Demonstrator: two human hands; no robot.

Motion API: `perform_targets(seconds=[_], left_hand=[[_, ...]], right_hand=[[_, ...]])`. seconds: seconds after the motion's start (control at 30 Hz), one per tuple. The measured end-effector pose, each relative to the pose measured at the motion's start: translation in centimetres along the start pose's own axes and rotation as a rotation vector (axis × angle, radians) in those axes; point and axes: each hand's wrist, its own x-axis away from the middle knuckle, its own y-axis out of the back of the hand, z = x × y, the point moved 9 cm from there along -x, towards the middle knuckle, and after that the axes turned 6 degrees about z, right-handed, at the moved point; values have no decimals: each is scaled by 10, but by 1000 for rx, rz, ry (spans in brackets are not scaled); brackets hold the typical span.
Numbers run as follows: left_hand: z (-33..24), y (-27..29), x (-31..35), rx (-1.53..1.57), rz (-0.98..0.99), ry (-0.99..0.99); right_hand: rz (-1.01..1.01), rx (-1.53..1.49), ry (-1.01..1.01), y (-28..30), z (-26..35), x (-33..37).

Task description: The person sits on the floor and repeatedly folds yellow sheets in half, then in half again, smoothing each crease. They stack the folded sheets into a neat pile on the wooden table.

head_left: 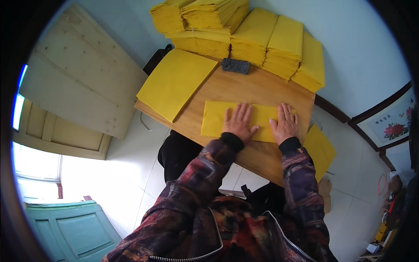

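A folded sheet of yellow paper lies crosswise near the front of the wooden table, in front of me. My left hand rests flat on its middle, fingers pointing away and slightly spread. Toward the paper's right end lies my right hand, also flat, with its thumb pointing at the left one. Both palms touch the paper and neither hand grips anything. To the left, a stack of larger yellow sheets sits at the table's left edge.
Bundles of folded yellow paper are piled along the table's far edge by the wall. A dark grey block lies before them. More yellow paper shows below the right edge. A wooden board leans at the left.
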Motion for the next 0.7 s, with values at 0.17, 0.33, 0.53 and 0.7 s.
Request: perform_targets(seconds=[0.17, 0.33, 0.53, 0.7], left_hand=[[80, 26, 18, 44, -89, 91], [107, 27, 25, -19, -63, 174], [113, 17, 20, -88, -36, 199], [115, 14, 15, -83, -10, 177]], right_hand=[[-38, 13, 24, 0, 0, 3], [48, -50, -8, -3, -1, 1], [15, -133, -99, 4, 18, -6], [-3, -151, 300, -23, 181, -3]])
